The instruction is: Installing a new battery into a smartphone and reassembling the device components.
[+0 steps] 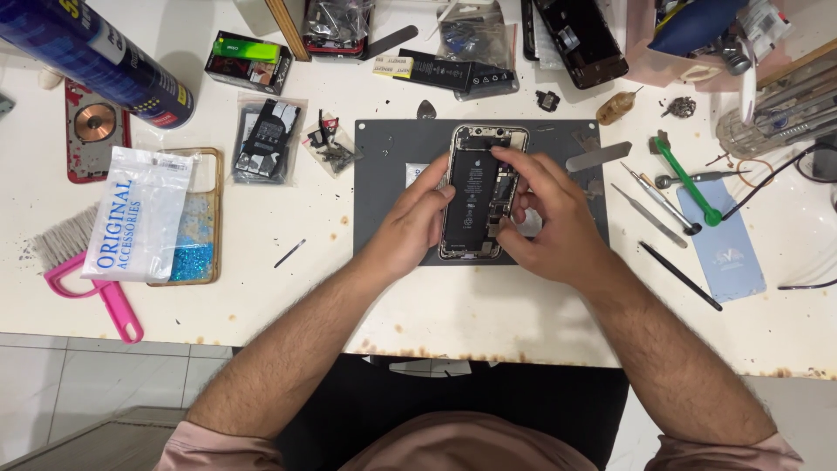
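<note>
While our left hand steadies the opened phone with spread fingers, our right hand pinches inside; we could slip toward 12 o'clock and tear a cable.

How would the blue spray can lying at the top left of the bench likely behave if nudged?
The blue spray can lies on its side on the white bench, so its round body would probably roll. It looks rigid metal, unlikely to flex, and its glossy surface may be slippery.
</note>
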